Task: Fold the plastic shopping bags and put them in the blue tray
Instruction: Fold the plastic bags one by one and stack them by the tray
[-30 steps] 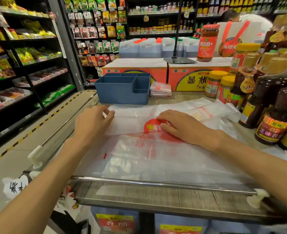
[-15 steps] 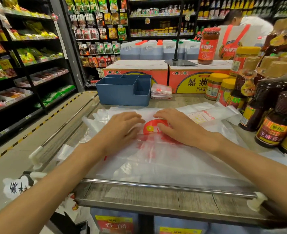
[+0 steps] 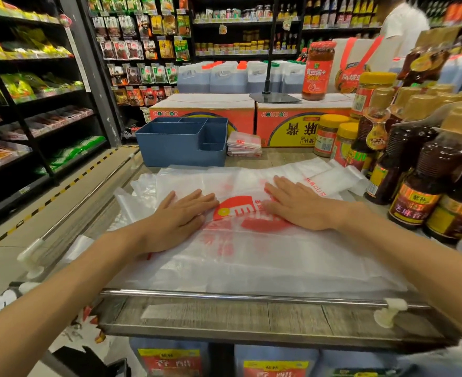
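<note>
To flatten the plastic bag (image 3: 251, 257) well, it seems best to press firmly and slide both palms outward from the red logo, so trapped air escapes before the next fold. The left hand (image 3: 181, 216) and right hand (image 3: 297, 205) lie flat on the bag, fingers straight and together, pointing far. The blue tray (image 3: 175, 148) stands beyond the bag, at the far left.

- The tall red jar (image 3: 317, 70) on the cartons has a label reading 黄豆酱+.
- The right carton (image 3: 292, 126) shows 麻酱 in large black characters, upside down.
- A dark bottle (image 3: 417, 191) at right has a gold label reading 芝麻香油.
- The bag (image 3: 251, 240) carries a red round logo; its characters are too blurred to read.
</note>
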